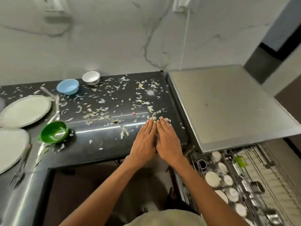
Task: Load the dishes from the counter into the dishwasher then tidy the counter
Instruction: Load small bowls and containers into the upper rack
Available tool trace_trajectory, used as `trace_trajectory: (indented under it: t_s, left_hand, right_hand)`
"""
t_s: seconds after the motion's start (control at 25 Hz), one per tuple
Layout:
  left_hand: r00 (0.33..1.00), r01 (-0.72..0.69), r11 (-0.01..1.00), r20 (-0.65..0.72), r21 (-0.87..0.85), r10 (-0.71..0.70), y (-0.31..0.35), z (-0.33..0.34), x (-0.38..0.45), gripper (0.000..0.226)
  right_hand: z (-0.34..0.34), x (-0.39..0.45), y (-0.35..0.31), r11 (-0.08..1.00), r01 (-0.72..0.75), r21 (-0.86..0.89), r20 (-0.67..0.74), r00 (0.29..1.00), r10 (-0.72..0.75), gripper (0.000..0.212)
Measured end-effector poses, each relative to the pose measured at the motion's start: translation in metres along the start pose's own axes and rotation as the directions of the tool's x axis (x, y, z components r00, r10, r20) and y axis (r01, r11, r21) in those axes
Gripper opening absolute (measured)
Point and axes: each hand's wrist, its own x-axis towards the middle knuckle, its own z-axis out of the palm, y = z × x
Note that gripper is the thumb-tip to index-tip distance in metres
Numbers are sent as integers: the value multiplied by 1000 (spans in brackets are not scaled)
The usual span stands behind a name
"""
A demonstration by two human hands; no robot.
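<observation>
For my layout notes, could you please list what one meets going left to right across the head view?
Upper white plate → green bowl → blue bowl → steel bowl → left hand → right hand → steel worktop.

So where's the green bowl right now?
In the head view, the green bowl sits on the left part of the dark counter, near its front edge, just right of the two pale plates and well left of both hands.
</observation>
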Motion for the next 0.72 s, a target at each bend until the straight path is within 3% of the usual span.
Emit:
trace_trajectory:
  t_s: [0.32,0.52,0.72]
  left_hand:
    - [949,296,954,-131,46,-288,-93,-30,-19,67]
    - [843,515,857,-190,14,-503,-143,-52,-24,73]
    - [708,677,736,-268,-10,-654,-176,-74,-37,79]
  right_hand:
    - [59,78,-64,956,286,68,120,949,-292,58]
    - [98,130,-105,883,438,166,180,867,-464,58]
    - [127,166,-146,777,572,262,246,739,-627,57]
